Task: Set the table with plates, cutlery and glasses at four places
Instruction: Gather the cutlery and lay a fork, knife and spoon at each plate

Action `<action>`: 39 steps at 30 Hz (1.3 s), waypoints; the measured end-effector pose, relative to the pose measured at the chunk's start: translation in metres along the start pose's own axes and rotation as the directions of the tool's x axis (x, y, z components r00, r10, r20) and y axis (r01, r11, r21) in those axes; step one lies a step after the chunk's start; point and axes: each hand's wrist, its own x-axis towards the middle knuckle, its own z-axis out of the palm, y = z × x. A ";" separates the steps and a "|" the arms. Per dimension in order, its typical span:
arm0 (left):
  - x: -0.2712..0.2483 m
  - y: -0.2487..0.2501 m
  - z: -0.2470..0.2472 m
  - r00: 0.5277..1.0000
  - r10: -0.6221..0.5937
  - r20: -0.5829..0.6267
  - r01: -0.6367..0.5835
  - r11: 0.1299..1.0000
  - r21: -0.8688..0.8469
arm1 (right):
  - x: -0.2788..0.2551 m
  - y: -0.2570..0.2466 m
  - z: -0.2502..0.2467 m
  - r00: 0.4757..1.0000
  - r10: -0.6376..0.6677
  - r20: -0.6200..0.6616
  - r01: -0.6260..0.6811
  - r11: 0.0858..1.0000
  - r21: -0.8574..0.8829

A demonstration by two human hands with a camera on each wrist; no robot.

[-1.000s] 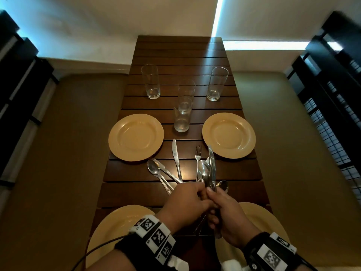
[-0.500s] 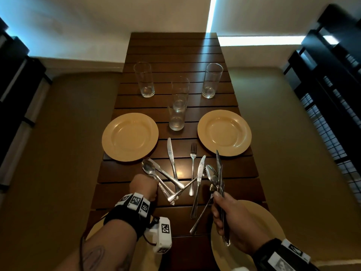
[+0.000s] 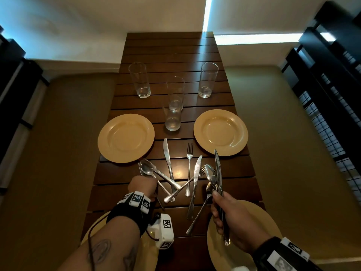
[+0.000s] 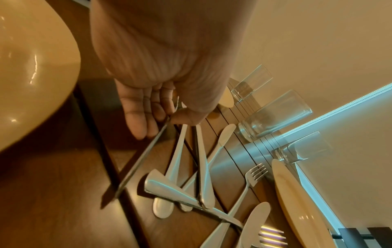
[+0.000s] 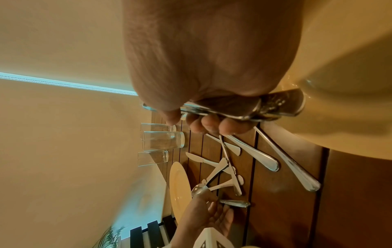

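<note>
Left hand point(image 3: 143, 185) pinches fork point(image 4: 144, 151) between thumb and fingers, handle trailing toward near-left plate point(image 3: 148, 251), just beside. Right hand point(image 3: 230, 218) grips cutlery bundle point(image 3: 216, 177) upright above near-right plate point(image 3: 213, 241). Loose cutlery point(image 3: 181, 173) lies between hands.

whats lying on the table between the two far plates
In the head view, one glass stands between the far left plate and far right plate; just nearer lie a knife and a fork. Otherwise bare table.

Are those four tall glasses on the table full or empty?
Empty, as far as can be seen. Each of the glasses stands upright on the table and looks clear through to its base, with no liquid line.
</note>
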 end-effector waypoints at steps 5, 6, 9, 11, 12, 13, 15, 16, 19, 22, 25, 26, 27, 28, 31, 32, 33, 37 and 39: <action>0.006 -0.002 -0.003 1.000 0.021 -0.007 -0.021 1.000 -0.006 | 0.000 -0.003 -0.001 1.000 0.011 -0.008 -0.011 1.000 -0.002; 0.007 -0.002 -0.003 1.000 0.023 0.007 -0.023 1.000 -0.013 | 0.000 -0.004 0.000 1.000 0.012 -0.007 -0.012 1.000 0.002; 0.004 0.003 -0.001 1.000 0.025 0.008 -0.025 0.998 -0.052 | 0.001 -0.004 0.001 1.000 0.010 -0.007 -0.010 1.000 0.008; 0.001 0.006 0.001 0.999 0.030 -0.014 -0.029 0.999 0.022 | 0.002 -0.004 0.002 1.000 0.003 -0.003 -0.003 1.000 0.012; 0.001 0.006 0.000 0.998 0.047 -0.029 -0.044 0.995 0.085 | 0.003 -0.004 0.002 1.000 -0.003 0.000 0.003 1.000 0.016; 0.001 0.006 0.001 0.997 0.060 -0.042 -0.054 0.989 0.137 | 0.003 -0.004 0.002 1.000 -0.008 0.003 0.008 1.000 0.021; 0.003 0.007 0.000 0.997 0.065 -0.046 -0.055 0.979 0.197 | 0.003 -0.005 0.002 1.000 -0.007 0.008 0.007 1.000 0.030; 0.005 0.007 0.000 0.997 0.068 -0.044 -0.057 0.973 0.224 | 0.003 -0.005 0.002 1.000 -0.007 0.012 0.007 0.999 0.034; 0.014 0.001 -0.002 0.998 0.061 -0.034 -0.051 0.967 0.250 | 0.004 -0.006 0.002 1.000 -0.008 0.014 0.007 0.998 0.060; 0.023 -0.010 -0.003 0.998 0.064 -0.016 -0.059 0.979 0.197 | 0.005 -0.008 0.004 1.000 -0.015 0.022 0.014 0.998 0.068; 0.016 -0.016 -0.005 0.998 0.058 -0.017 -0.056 0.993 0.104 | 0.005 -0.009 0.006 0.999 -0.023 0.035 0.020 0.997 0.075; 0.007 -0.014 -0.007 0.995 0.093 -0.023 -0.090 0.990 0.112 | 0.006 -0.009 0.006 0.999 -0.023 0.034 0.020 0.996 0.083; -0.005 -0.011 -0.010 0.988 0.152 -0.027 -0.146 0.977 0.158 | 0.006 -0.009 0.007 0.999 -0.022 0.033 0.019 0.996 0.088; -0.017 -0.007 -0.014 0.976 0.214 -0.033 -0.201 0.955 0.218 | 0.006 -0.009 0.008 0.999 -0.022 0.032 0.019 0.996 0.089; -0.064 0.008 -0.022 0.915 0.403 -0.028 -0.381 0.883 0.274 | 0.008 -0.007 0.009 0.999 -0.018 0.031 0.015 0.996 0.092; -0.080 0.015 -0.024 0.892 0.452 -0.013 -0.435 0.866 0.248 | 0.009 -0.006 0.010 0.999 -0.014 0.033 0.011 0.995 0.096; -0.094 0.022 -0.024 0.873 0.486 0.023 -0.480 0.851 0.213 | 0.010 -0.006 0.011 0.999 -0.008 0.037 0.004 0.995 0.104; -0.129 0.038 -0.005 0.813 0.522 0.257 -0.539 0.843 -0.006 | 0.012 -0.005 0.018 0.997 0.000 0.076 -0.012 0.988 0.155; -0.136 0.041 0.007 0.785 0.535 0.313 -0.554 0.832 -0.031 | 0.012 -0.005 0.021 0.996 -0.001 0.089 -0.013 0.987 0.163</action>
